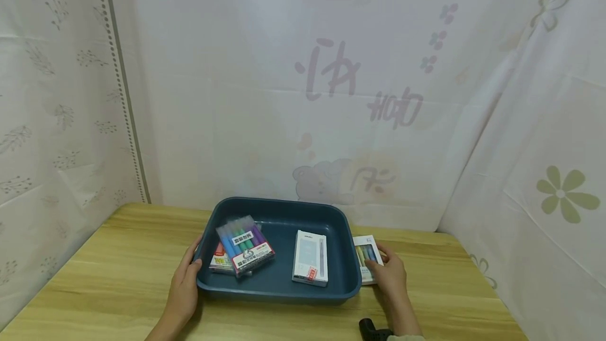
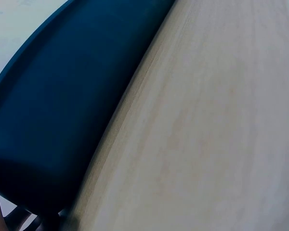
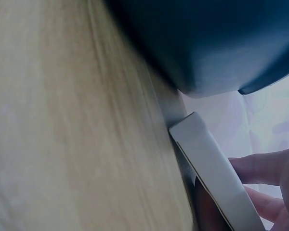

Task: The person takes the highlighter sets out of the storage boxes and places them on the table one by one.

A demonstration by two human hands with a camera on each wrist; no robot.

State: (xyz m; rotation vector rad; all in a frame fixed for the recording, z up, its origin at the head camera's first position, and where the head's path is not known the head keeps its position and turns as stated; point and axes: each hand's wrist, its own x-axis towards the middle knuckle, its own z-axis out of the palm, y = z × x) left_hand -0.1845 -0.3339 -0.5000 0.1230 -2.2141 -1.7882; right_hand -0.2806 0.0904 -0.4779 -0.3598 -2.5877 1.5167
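Observation:
A dark blue plastic tray (image 1: 284, 294) stands on the table. My left hand (image 1: 183, 287) holds its left side, thumb near the rim and fingers along the outer wall. Just off the tray's right wall, my right hand (image 1: 391, 273) pinches a white box (image 1: 365, 277) whose window shows coloured sticks. In the right wrist view the white box (image 3: 214, 173) tilts against the table between thumb and fingers. Inside the tray, a clear pack of coloured pens (image 1: 246, 243) lies over a colourful pack (image 1: 220, 263), partly hidden. A white and pale blue box (image 1: 310, 259) lies to their right.
The wooden table (image 1: 118, 267) carries the tray. A black object (image 1: 371, 330) sits by my right wrist at the bottom edge. Patterned white curtains (image 1: 265, 93) enclose the back and both sides.

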